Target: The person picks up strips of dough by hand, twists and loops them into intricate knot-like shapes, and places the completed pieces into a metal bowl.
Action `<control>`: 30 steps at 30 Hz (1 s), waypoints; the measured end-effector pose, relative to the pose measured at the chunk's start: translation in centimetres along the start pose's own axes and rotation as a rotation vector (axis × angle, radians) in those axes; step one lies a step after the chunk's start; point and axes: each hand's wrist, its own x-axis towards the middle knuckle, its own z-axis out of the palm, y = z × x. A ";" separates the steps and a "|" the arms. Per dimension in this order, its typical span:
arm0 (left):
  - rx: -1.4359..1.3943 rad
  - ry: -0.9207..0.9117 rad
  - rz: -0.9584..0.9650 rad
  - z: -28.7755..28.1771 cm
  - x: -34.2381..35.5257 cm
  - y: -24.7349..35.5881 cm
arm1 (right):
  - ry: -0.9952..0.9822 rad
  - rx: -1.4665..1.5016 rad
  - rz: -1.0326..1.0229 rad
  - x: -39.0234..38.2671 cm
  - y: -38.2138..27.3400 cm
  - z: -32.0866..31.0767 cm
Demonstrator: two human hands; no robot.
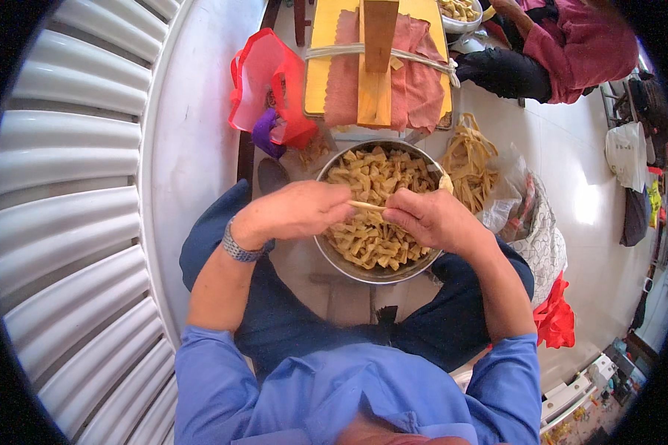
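A pale tan strip (pixel 367 207), pliable-looking, stretches between my two hands. My left hand (pixel 300 213), with a metal watch at its wrist, pinches one end. The thumb and fingers of my right hand (pixel 436 219) grip the other end, and a tan bit (pixel 446 182) shows beyond its knuckles. Both hands are over a round metal basin (pixel 382 279) between my knees. Short tan pieces (pixel 378 245) of similar look fill it. Long uncut strips (pixel 470 167) hang in a tangle just right of the basin.
Ahead stands a yellow board (pixel 318 85) with a pinkish cloth (pixel 419 89), a wooden block (pixel 378 44) and white cord. A red bag (pixel 256 96) is at its left. White radiator bars (pixel 74 204) line the left. Another person (pixel 571 55) sits far right beside a white bowl (pixel 460 24).
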 end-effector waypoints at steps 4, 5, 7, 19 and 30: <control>-0.183 0.135 0.038 -1.4 0.1 0.1 | 0.089 0.013 0.040 0.3 -1.2 -1.9; -0.366 0.155 -0.040 -2.1 0.1 1.2 | 0.132 0.043 0.055 0.6 -1.3 -2.5; -0.637 0.301 0.062 -2.3 1.0 0.8 | 0.298 -0.006 -0.023 1.6 -0.6 -3.0; 0.128 0.872 0.034 -3.9 7.1 -1.0 | 0.624 -0.411 0.011 7.0 3.3 -3.8; -1.077 0.243 -0.077 -2.0 3.6 0.0 | 0.535 -0.193 -0.355 4.9 -0.2 -3.6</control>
